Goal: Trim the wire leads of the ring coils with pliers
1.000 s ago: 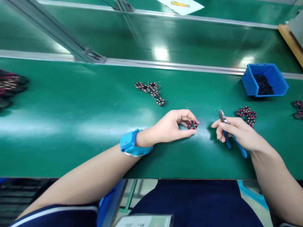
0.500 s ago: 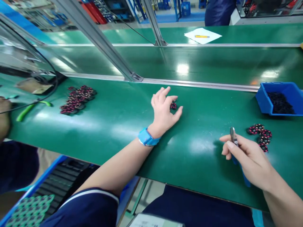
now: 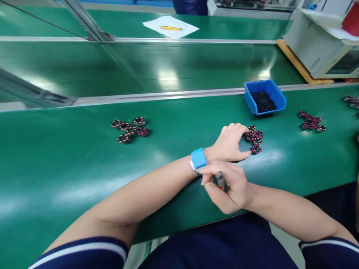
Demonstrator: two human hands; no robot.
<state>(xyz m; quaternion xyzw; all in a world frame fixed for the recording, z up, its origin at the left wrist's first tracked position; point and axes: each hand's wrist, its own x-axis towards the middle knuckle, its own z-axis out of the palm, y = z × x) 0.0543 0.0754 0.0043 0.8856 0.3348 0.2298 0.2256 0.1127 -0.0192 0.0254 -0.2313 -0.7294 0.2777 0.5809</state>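
Note:
My left hand, with a blue band on its wrist, reaches over the bench with thumb and fingers spread. Its fingertips are at the near side of a small group of round wound coils, black with pink and copper-coloured windings. Whether they touch a coil is hard to see. Just below the left wrist, my right hand is closed round a pair of pliers. Their metal jaws point up toward the camera, and most of the handles are hidden in the palm.
A blue bin of thin dark pieces stands behind the coils. More coil groups lie left and right on the green bench. A metal rail runs along its back. A white boxy machine stands at the back right.
The view has turned right. My left hand has moved from a coil mid-bench to the group near the blue bin. My right hand, still holding the pliers, has come beside my left wrist.

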